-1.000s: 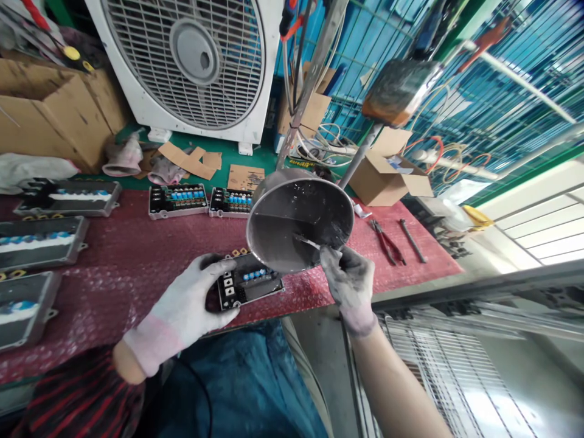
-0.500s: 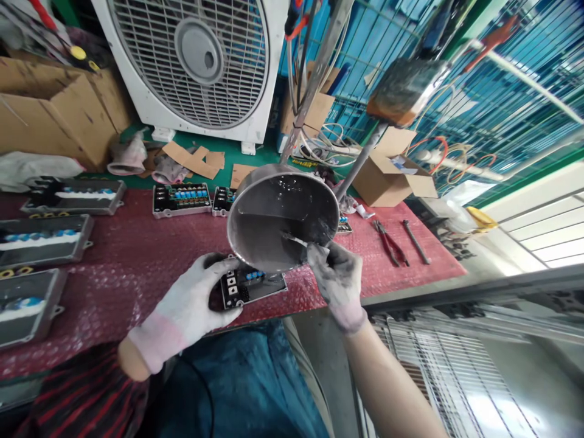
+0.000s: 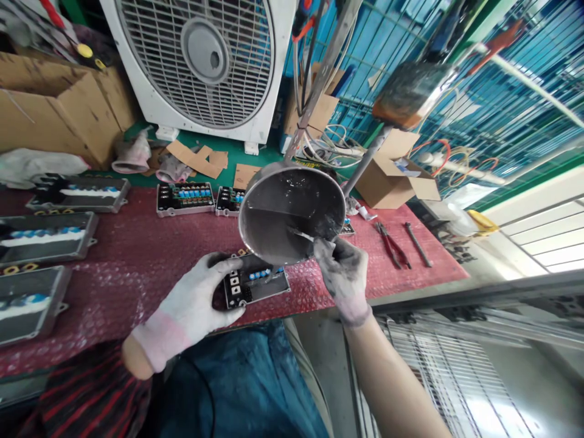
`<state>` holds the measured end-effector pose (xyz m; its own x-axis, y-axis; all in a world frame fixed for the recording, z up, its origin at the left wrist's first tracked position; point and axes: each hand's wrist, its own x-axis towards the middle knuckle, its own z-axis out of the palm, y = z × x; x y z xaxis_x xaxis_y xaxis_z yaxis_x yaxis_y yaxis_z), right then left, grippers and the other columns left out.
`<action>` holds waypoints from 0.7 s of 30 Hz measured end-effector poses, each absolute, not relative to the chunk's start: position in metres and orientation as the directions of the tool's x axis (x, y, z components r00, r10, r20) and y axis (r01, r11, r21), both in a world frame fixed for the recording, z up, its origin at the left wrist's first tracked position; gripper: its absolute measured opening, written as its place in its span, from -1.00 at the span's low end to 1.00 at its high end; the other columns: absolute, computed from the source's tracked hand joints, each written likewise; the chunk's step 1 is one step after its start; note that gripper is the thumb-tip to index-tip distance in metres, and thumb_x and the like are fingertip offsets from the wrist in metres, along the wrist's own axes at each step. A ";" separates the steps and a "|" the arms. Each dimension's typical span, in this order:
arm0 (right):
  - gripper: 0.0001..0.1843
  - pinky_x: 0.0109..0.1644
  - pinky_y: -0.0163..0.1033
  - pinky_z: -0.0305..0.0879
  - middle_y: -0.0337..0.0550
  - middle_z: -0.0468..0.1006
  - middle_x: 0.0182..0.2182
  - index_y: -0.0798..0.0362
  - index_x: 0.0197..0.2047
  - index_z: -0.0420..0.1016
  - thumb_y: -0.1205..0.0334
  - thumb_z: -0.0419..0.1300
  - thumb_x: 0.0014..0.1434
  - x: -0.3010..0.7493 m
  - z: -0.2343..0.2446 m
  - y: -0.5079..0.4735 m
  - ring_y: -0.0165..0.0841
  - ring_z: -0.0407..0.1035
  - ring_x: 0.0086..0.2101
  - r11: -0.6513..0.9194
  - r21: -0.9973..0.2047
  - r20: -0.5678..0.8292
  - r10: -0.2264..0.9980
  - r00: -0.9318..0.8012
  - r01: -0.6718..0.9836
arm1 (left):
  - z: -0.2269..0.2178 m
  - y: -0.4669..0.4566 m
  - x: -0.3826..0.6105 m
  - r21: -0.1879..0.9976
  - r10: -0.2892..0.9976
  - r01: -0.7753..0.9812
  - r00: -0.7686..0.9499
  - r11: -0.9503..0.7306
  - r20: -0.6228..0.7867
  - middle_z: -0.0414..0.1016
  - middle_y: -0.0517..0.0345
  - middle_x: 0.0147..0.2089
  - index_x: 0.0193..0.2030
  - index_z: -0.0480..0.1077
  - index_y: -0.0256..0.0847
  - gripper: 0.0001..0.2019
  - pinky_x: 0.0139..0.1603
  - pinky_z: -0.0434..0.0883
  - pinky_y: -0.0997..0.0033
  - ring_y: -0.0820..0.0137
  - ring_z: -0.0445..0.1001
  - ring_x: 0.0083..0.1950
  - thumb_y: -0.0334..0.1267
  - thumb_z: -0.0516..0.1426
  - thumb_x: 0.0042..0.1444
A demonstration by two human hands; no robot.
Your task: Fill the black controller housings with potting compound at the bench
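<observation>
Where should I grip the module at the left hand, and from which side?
Take the module by its left end and near long edge, coming from the near side: it lies flat on the bubble wrap, and the metal bowl overhangs its far edge, so the left hand likely has the clearest approach.

- L hand: white knit work glove [image 3: 185,298], light grey smudges, pink cuff [image 3: 157,339]
- R hand: matching glove [image 3: 343,274], heavy dark grey smears, pale pink cuff [image 3: 354,313]
- Forearms: bare [image 3: 392,380], no sleeves
- Torso: black top w/ red stripes [image 3: 86,395]
- Lap: blue fabric apron or trousers [image 3: 237,383], can't tell which
</observation>
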<state>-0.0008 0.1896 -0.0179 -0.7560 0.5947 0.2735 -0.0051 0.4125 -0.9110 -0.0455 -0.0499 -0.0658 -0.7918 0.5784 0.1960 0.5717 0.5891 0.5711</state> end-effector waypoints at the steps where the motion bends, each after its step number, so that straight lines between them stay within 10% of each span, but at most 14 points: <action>1: -0.61 -0.58 -0.33 -0.16 -0.39 -0.02 -0.67 -0.02 -0.67 0.05 0.05 0.17 -0.04 -0.002 -0.017 0.190 -0.54 -0.12 -0.59 0.415 -0.910 0.276 0.592 -0.757 -0.008 | -0.066 -0.050 -0.045 0.569 0.577 0.574 -0.791 0.589 0.201 0.37 -0.09 0.18 0.20 0.35 -0.20 -0.36 0.29 0.42 0.10 0.12 0.46 0.19 -0.18 0.32 -0.08; 21: -0.64 -0.60 -0.35 -0.15 -0.39 0.04 -0.67 0.00 -0.66 0.12 0.07 0.16 -0.01 -0.021 -0.012 0.163 -0.55 -0.08 -0.60 0.420 -0.903 0.312 0.493 -0.812 -0.092 | -0.063 -0.049 -0.044 0.630 0.565 0.505 -0.816 0.591 0.124 0.37 -0.02 0.20 0.16 0.38 -0.12 -0.39 0.27 0.43 0.09 0.13 0.48 0.16 -0.19 0.34 -0.10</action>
<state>-0.0213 0.1631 -0.0124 -0.8119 0.4931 0.3124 -0.0923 0.4200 -0.9028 -0.0435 -0.0494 -0.0627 -0.8159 0.5647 0.1241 0.5046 0.5906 0.6297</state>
